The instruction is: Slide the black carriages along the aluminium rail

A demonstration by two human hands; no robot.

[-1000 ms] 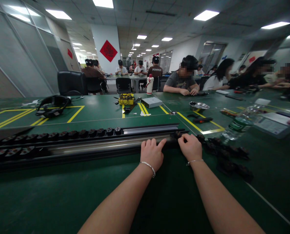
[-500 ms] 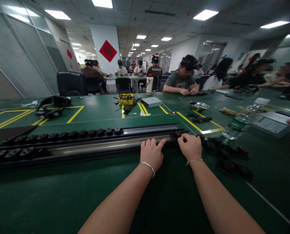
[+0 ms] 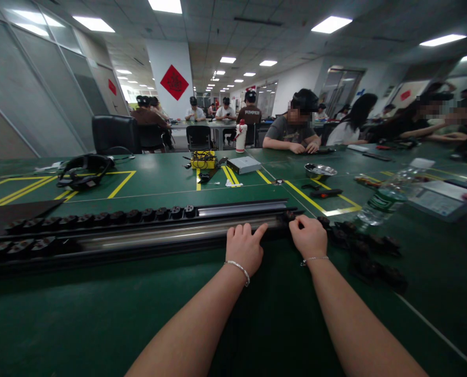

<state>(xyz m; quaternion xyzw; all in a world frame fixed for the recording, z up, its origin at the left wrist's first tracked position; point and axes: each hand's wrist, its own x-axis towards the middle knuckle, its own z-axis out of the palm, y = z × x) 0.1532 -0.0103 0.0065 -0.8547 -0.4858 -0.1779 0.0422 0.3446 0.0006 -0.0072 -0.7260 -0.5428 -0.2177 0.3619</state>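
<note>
We judge the mid-frame rail (image 3: 170, 234) stiff, slick, best held by its edges, our left hand (image 3: 245, 246) resting there loosely spread, our right hand (image 3: 310, 237) narrowed, holding what we cannot tell

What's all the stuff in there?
Table: one, green, front.
Rails: two, black and silver, table.
Round pieces: many, black, rails and right.
Bottle: one, clear, right.
Flask: one, white, far edge.
Bowl: one, silver, right.
Headset: one, black, left.
Cabled box: one, yellow, centre.
Flat boxes: two, greyish, centre and right.
Chairs: several, black, behind.
Wall signs: several, red, background.
People: several, varied clothes, behind.
Lights: many, white, overhead.
Left hand: one, silver bracelet, at near rail.
Right hand: one, silver bracelet, rail's right end.
</note>
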